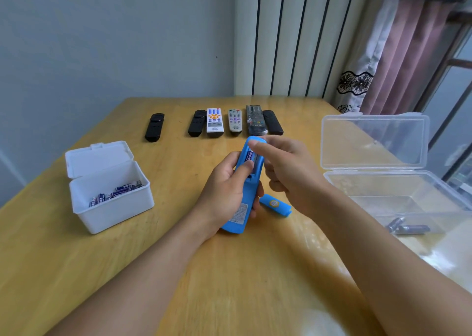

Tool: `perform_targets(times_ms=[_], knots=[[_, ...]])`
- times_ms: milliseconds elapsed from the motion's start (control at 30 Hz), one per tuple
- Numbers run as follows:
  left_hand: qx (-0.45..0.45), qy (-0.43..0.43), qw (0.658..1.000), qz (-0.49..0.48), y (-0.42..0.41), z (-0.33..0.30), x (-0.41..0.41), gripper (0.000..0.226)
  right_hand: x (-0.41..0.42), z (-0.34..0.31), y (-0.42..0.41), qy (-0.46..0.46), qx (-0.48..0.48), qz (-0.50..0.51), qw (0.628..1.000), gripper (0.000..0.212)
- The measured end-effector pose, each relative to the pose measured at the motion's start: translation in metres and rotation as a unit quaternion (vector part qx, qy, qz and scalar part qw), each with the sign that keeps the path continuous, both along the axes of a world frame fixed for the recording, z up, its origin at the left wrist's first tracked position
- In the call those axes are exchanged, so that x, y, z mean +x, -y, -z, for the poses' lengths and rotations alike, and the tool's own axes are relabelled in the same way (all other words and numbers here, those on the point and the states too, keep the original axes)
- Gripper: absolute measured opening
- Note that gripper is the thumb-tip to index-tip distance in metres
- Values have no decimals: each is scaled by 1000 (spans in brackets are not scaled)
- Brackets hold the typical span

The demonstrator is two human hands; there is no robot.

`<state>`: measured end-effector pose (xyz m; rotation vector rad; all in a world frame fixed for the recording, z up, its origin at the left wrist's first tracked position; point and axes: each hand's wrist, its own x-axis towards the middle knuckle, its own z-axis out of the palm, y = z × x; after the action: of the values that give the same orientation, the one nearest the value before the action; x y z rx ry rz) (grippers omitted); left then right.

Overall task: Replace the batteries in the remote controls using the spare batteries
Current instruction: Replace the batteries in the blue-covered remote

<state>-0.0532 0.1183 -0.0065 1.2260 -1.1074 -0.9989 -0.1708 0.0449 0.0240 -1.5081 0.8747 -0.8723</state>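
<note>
left hand (pixel 224 195) grip: grasping blue remote (pixel 242 195) | right hand (pixel 286 172) grip: released, fingertip on remote's top end

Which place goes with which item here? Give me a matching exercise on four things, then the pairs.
Things:
1. blue remote
2. blue battery cover
3. spare batteries
4. grey batteries

Places:
A. in the clear box
B. in the left hand
C. on the table, beside the right hand
D. in the white box

Pairs: 1-B, 2-C, 3-D, 4-A
</note>
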Motion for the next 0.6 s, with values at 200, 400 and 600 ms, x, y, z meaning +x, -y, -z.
perform_targets(times_ms=[200,400,600], knots=[[9,28,999,15,-2,-1,0,21,-7,2,7,27,47,-41,998,22],[10,18,1000,16,-4,0,0,23,-1,6,7,10,-32,12,999,18],[-6,35,999,3,-3,-2,-3,26,-8,3,3,54,45,-43,997,21]])
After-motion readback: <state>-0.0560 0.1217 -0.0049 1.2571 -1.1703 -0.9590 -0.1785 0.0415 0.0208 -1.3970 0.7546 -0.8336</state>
